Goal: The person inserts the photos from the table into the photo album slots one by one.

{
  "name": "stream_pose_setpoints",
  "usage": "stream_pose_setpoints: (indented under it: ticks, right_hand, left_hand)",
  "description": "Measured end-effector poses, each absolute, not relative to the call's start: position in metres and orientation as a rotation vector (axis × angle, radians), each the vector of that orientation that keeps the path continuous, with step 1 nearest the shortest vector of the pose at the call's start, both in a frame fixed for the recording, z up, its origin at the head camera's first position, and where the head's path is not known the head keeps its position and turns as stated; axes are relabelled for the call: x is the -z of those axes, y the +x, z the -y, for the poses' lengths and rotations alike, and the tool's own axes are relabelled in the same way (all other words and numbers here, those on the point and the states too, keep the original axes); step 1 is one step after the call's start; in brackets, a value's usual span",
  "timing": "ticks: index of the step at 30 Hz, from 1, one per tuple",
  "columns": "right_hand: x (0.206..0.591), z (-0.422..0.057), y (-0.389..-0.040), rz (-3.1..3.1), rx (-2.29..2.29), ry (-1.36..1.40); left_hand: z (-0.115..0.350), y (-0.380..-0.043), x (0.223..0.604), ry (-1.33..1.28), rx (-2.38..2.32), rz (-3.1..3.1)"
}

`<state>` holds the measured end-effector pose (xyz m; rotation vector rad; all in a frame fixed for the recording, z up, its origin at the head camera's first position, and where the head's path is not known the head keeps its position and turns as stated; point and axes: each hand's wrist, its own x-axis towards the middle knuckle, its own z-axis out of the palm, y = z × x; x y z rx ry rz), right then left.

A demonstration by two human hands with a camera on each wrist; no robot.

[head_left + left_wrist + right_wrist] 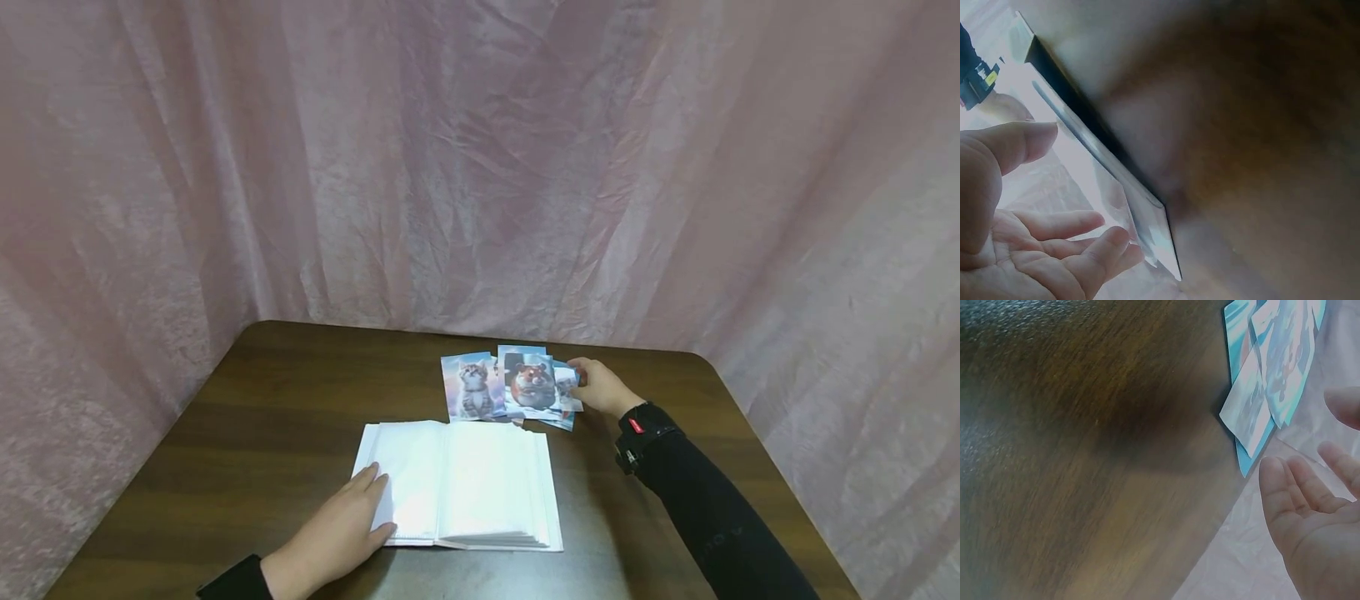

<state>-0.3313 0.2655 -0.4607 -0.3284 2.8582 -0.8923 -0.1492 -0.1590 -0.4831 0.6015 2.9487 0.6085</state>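
Observation:
An open photo album (491, 483) with blank white pages lies on the table. On its left edge rests my left hand (337, 521), fingers extended over the page; the left wrist view shows the thumb apart from the fingers (1088, 259). Behind the album several picture cards overlap, among them a kitten card (474, 390) and a hamster card (531, 385). My right hand (600, 387) is at the right end of this pile. In the right wrist view its fingers (1279, 494) are loosely bent beside the cards (1250, 406), with no card between thumb and fingers.
The brown wooden table (285, 417) has rounded far corners. Just beyond its back edge hangs a pink velvet curtain (480, 167), which also runs along both sides. The album's far edge lies close to the nearest cards.

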Motion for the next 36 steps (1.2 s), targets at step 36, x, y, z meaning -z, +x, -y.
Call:
stream_pose_setpoints:
  ticks: [36]
  right_hand:
    - [0.478,-0.249,-0.372,-2.827,0.830,-0.370]
  left_hand:
    - [0.164,-0.146,0.481,0.590,-0.622,-2.880]
